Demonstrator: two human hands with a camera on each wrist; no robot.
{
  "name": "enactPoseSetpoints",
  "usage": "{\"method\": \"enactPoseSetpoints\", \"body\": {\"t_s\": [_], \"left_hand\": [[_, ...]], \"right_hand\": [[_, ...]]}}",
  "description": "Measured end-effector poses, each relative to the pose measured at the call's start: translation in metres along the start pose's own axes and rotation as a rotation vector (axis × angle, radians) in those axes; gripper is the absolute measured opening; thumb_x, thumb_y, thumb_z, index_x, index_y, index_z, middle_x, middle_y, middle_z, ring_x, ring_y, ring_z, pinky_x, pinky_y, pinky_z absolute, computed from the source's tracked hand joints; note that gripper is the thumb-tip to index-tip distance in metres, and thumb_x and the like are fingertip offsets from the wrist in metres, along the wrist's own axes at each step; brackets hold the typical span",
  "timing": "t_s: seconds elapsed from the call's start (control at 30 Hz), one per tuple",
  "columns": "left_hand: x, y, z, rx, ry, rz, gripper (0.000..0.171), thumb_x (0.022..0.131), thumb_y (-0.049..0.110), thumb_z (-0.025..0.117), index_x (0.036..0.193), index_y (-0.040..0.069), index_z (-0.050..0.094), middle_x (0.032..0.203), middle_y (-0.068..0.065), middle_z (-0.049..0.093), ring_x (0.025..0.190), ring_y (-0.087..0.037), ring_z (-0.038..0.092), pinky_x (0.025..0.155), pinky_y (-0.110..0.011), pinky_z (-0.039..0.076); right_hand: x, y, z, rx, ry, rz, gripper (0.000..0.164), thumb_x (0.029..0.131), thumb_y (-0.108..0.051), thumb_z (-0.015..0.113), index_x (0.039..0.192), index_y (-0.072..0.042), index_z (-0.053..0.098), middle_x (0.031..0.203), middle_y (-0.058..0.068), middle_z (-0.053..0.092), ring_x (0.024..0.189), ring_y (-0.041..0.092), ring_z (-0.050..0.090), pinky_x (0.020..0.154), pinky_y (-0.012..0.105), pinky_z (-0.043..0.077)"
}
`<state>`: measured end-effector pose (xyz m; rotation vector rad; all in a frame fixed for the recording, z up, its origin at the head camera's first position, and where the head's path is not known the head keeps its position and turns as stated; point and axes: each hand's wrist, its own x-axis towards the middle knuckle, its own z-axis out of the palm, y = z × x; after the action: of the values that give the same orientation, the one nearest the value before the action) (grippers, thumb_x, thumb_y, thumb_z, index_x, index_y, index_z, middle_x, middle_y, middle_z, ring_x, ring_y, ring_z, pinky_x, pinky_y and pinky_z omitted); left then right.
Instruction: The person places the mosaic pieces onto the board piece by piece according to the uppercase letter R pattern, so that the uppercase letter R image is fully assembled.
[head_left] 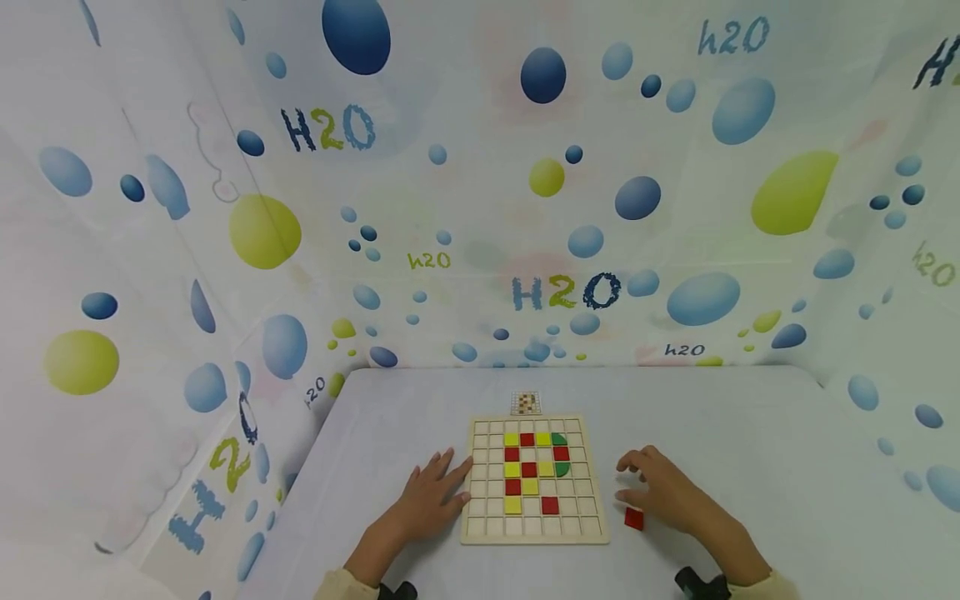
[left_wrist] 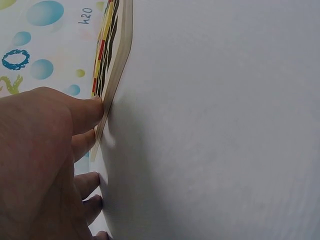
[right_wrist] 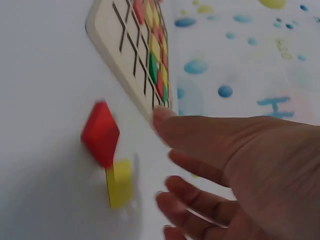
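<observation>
A pale wooden grid board point(head_left: 536, 540) lies on the table, with red, yellow and green tiles point(head_left: 528, 469) set in some of its squares. My left hand point(head_left: 431, 500) rests at its left edge, fingers spread, thumb and fingertips against the side. To the right of the board hovers my right hand point(head_left: 660, 492), fingers loosely bent and thumb apart, with nothing between them. Beside that hand a red block point(head_left: 634, 518) lies on the table. The right wrist view also shows a yellow block point(right_wrist: 120, 184) touching the red one; the hand hides it from the head view.
A small card point(head_left: 526, 403) with a gridded pattern lies just behind the board. White table cloth point(head_left: 690, 408) covers the surface. Hanging sheets point(head_left: 465, 208) printed with bubbles and "H2O" enclose the back and sides.
</observation>
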<state>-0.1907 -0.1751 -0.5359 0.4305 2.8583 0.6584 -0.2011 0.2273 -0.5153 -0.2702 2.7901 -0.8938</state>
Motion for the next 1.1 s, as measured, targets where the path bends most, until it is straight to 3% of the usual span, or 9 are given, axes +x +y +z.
{"method": "enactPoseSetpoints", "body": {"t_s": [0.13, 0.27, 0.37, 0.53, 0.87, 1.1], "left_hand": [[0.000, -0.001, 0.002, 0.006, 0.008, 0.004, 0.060, 0.106, 0.041, 0.060, 0.160, 0.019, 0.047, 0.169, -0.022, 0.034, 0.157, -0.049, 0.027, 0.121, -0.077, 0.019], [-0.001, -0.002, 0.002, -0.004, 0.002, 0.001, 0.061, 0.106, 0.042, 0.061, 0.160, 0.019, 0.047, 0.169, -0.022, 0.033, 0.157, -0.049, 0.026, 0.121, -0.077, 0.018], [-0.001, -0.003, 0.003, -0.008, -0.001, 0.000, 0.061, 0.106, 0.043, 0.060, 0.161, 0.020, 0.046, 0.170, -0.022, 0.033, 0.158, -0.048, 0.026, 0.121, -0.077, 0.018], [-0.001, -0.004, 0.002, -0.018, 0.002, 0.005, 0.061, 0.107, 0.043, 0.059, 0.161, 0.021, 0.046, 0.170, -0.022, 0.031, 0.158, -0.048, 0.025, 0.122, -0.076, 0.018], [-0.002, 0.001, 0.000, -0.012, 0.010, 0.010, 0.061, 0.106, 0.042, 0.060, 0.161, 0.019, 0.047, 0.169, -0.024, 0.033, 0.157, -0.049, 0.026, 0.122, -0.076, 0.019], [-0.003, 0.002, -0.001, -0.020, 0.005, 0.011, 0.061, 0.106, 0.043, 0.060, 0.161, 0.019, 0.047, 0.169, -0.023, 0.033, 0.157, -0.049, 0.026, 0.121, -0.076, 0.019]], "right_hand": [[-0.012, 0.013, -0.008, -0.015, -0.032, 0.033, 0.044, 0.082, -0.023, 0.092, 0.118, -0.016, 0.066, 0.111, 0.002, 0.059, 0.106, 0.020, 0.060, 0.091, 0.045, 0.057], [-0.024, 0.015, -0.002, -0.013, -0.048, 0.038, 0.043, 0.080, -0.026, 0.093, 0.113, -0.020, 0.066, 0.109, -0.002, 0.059, 0.104, 0.018, 0.058, 0.092, 0.045, 0.056], [-0.029, 0.014, 0.007, -0.013, -0.057, -0.013, 0.037, 0.083, -0.027, 0.092, 0.108, -0.022, 0.065, 0.105, -0.005, 0.056, 0.102, 0.014, 0.057, 0.091, 0.040, 0.057], [-0.032, 0.012, 0.019, 0.008, -0.031, -0.106, 0.024, 0.090, -0.015, 0.084, 0.106, -0.019, 0.066, 0.100, -0.005, 0.054, 0.095, 0.010, 0.056, 0.088, 0.033, 0.057], [-0.034, 0.008, 0.025, 0.035, 0.014, -0.044, 0.026, 0.089, -0.009, 0.084, 0.106, -0.014, 0.066, 0.098, -0.002, 0.054, 0.095, 0.012, 0.054, 0.087, 0.031, 0.056], [-0.027, -0.004, 0.032, -0.037, 0.047, 0.018, 0.025, 0.087, -0.010, 0.086, 0.105, -0.017, 0.069, 0.095, -0.003, 0.055, 0.090, 0.013, 0.050, 0.079, 0.029, 0.052]]}}
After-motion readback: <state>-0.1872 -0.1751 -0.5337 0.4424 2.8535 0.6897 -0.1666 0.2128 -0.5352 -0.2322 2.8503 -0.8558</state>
